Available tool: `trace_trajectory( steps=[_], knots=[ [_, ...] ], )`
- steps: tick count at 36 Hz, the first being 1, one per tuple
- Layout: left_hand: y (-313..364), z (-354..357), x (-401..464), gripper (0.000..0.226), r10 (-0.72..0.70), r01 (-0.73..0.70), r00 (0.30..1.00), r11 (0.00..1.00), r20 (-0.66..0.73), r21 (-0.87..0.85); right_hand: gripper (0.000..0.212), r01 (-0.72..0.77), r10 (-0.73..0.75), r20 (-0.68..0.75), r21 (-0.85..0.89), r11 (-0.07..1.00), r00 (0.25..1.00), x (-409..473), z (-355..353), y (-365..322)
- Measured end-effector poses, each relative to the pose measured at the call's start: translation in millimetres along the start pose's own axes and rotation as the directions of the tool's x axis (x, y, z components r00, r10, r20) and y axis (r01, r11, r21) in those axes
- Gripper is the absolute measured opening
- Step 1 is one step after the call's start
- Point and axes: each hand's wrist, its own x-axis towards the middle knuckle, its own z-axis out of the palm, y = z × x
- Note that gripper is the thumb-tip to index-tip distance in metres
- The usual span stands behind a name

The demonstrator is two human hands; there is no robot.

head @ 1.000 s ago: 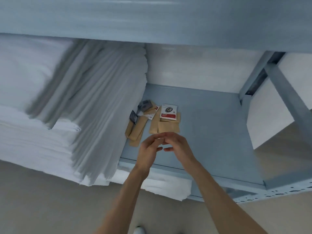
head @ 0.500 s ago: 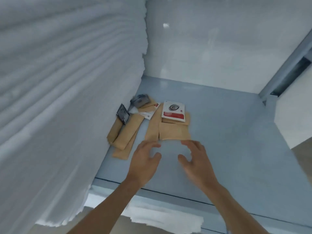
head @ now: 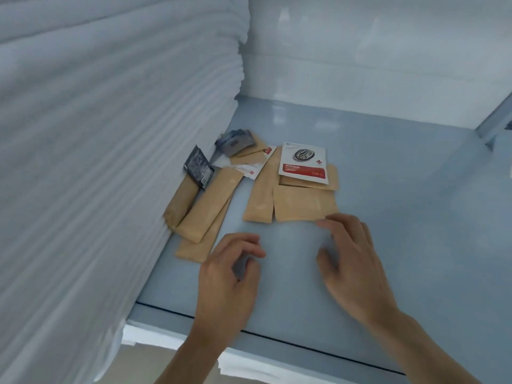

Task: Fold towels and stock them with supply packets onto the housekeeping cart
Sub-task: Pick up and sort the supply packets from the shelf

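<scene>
On your far left stood the stack of folded white towels (head: 105,151), its layered edges filling that side of the cart shelf (head: 401,217) and reaching the shelf's pale blue surface. Just beside the stack, three long tan packets (head: 206,209) lay overlapping at a slant, the leftmost pressed against the towels, with a small dark sachet (head: 199,166) resting on their upper ends. A second dark sachet (head: 236,141) sat a little farther back, on top of a tan packet and a white slip with red print (head: 250,169).

Your left hand (head: 230,281) hovered low over the shelf near the bottom end of the slanted packets. Its fingers were loosely curled with the thumb apart, and it held nothing; whether a fingertip touched the nearest packet could not be told.

Between your hands and the shelf's back lay more tan packets: a narrow one (head: 261,195) beside a wider square one (head: 304,203), with a white and red coffee sachet (head: 303,163) lying on their far ends.

Your right hand (head: 352,267) was spread and relaxed, palm down, holding nothing. Its fingertips (head: 325,218) touched the near corner of the square tan packet.
</scene>
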Motion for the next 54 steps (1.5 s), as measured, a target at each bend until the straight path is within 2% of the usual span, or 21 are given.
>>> trace_trajectory(
  steps=[5,8,13,16,19,22,25,28,31,35,37,40,44,46,49,51,54],
  knots=[
    [0,1,10,0.025,-0.019,0.018,1.0,0.998,0.015,0.06,0.051,0.038,-0.038,-0.103,-0.004,0.999,0.994,37,5,-12],
    [1,5,25,0.021,0.014,-0.016,1.0,0.993,0.02,0.118,0.057,0.015,-0.022,-0.081,-0.077,0.997,0.997,67,10,-17],
    [2,19,53,0.014,0.182,-0.168,0.983,0.935,-0.018,0.313,0.065,-0.021,0.029,0.049,-0.159,0.987,0.998,98,26,-12],
    [-2,30,72,0.015,0.252,-0.233,0.968,0.88,0.01,0.414,0.062,-0.036,0.04,0.014,-0.203,0.979,0.999,94,39,-9],
    [-8,38,95,0.034,0.185,-0.195,0.98,0.833,0.072,0.518,0.055,-0.014,-0.007,-0.082,-0.251,0.968,0.997,90,46,-8],
    [-13,45,115,0.048,0.105,-0.158,0.987,0.772,0.122,0.616,0.046,-0.007,-0.021,-0.104,-0.263,0.965,0.994,90,44,-6],
    [-21,50,125,0.047,0.051,-0.133,0.989,0.692,0.135,0.709,0.04,-0.008,-0.021,-0.122,-0.233,0.972,0.992,89,43,-4],
    [-25,51,123,0.039,0.086,-0.156,0.988,0.625,0.131,0.765,0.045,-0.026,0.003,-0.151,-0.151,0.988,0.988,89,42,-3],
    [-24,51,121,0.038,0.108,-0.165,0.986,0.633,0.124,0.757,0.058,-0.019,0.0,-0.159,-0.117,0.993,0.987,89,43,-4],
    [-28,46,130,0.037,0.087,-0.209,0.976,0.626,0.199,0.751,0.07,-0.033,0.013,-0.142,-0.142,0.989,0.99,88,42,-7],
    [-27,44,137,0.033,0.05,-0.168,0.982,0.666,0.181,0.727,0.067,-0.034,0.011,-0.146,-0.156,0.987,0.989,87,41,-8],
    [-28,42,148,0.03,-0.01,-0.071,0.995,0.66,0.103,0.748,0.057,-0.045,0.013,-0.172,-0.184,0.982,0.985,86,41,-7],
    [-33,36,160,0.046,-0.088,-0.033,0.988,0.677,0.126,0.735,0.044,-0.031,-0.025,-0.22,-0.247,0.969,0.975,84,41,-6],
    [-33,35,164,0.047,-0.042,-0.084,0.99,0.595,0.135,0.799,0.036,0.002,-0.073,-0.268,-0.256,0.967,0.961,83,42,-5],
    [-29,34,165,0.031,0.075,-0.154,0.988,0.494,0.135,0.855,0.024,0.035,-0.114,-0.365,-0.216,0.976,0.924,82,41,-4],
    [-28,29,165,0.026,0.146,-0.171,0.983,0.486,0.113,0.857,0.019,0.044,-0.124,-0.412,-0.197,0.979,0.903,82,40,-3],
    [-21,20,163,0.029,0.25,-0.161,0.968,0.554,0.02,0.817,0.017,0.066,-0.157,-0.49,-0.198,0.978,0.858,81,37,-2]
  ],
)
